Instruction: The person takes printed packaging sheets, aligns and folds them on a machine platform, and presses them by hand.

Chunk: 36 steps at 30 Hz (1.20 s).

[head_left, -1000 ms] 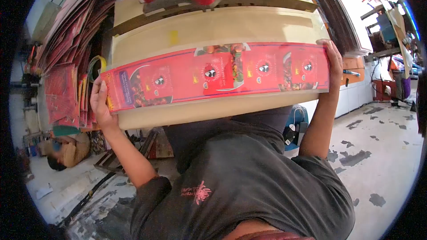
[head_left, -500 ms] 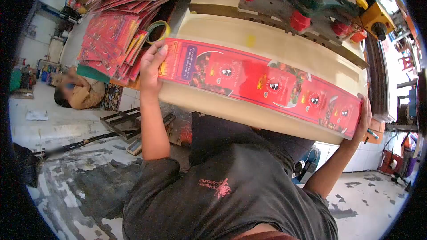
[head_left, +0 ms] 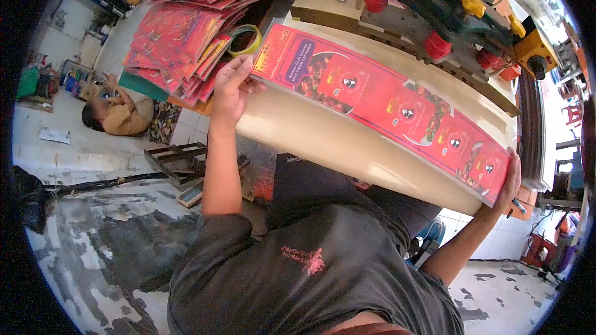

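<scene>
A long red printed strip (head_left: 372,102), glossy and clear-edged, with food pictures and panda logos, is held slanting over the cream worktop. Its left end sits higher than its right end. My left hand (head_left: 231,93) is closed at the strip's lower left corner, thumb beside the edge and fingertips partly hidden by it. My right hand (head_left: 513,180) grips the right end, its thumb side along the edge and the other fingers mostly out of sight behind it.
A heap of red printed sheets (head_left: 171,43) lies at the left, with a yellow-green tape roll (head_left: 246,40) beside it. A dark machine with red knobs (head_left: 437,44) and a yellow box (head_left: 532,48) stands at the back. Another person (head_left: 127,115) sits on the floor at far left.
The strip's left end has swung up and away from me, and my left hand has shifted from its face to its lower corner. The right hand still holds the right end.
</scene>
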### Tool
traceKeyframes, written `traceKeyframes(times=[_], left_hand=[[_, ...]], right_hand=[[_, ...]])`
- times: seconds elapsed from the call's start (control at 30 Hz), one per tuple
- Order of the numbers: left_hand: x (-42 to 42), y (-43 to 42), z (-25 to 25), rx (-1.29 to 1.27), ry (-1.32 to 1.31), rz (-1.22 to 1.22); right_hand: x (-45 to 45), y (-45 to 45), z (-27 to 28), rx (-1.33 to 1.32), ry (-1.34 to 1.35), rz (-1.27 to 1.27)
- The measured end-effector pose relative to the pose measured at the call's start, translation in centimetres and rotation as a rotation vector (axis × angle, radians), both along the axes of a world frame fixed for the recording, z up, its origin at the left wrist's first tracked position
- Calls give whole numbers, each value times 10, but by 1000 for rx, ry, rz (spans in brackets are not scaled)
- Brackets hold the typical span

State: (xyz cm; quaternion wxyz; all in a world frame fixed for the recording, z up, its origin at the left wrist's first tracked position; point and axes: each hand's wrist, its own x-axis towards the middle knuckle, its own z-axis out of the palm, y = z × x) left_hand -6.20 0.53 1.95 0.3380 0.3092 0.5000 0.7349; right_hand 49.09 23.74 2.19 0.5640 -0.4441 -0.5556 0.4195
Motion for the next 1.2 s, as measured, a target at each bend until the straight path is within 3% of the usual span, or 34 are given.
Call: traceKeyframes(times=[0.3,1.2], left_hand=[[1,-2,2,31,-20,13],[3,-2,-9,9,148,106]], right_hand=[[25,16,-20,-5,92,183],[13,6,-11,3,33,52]])
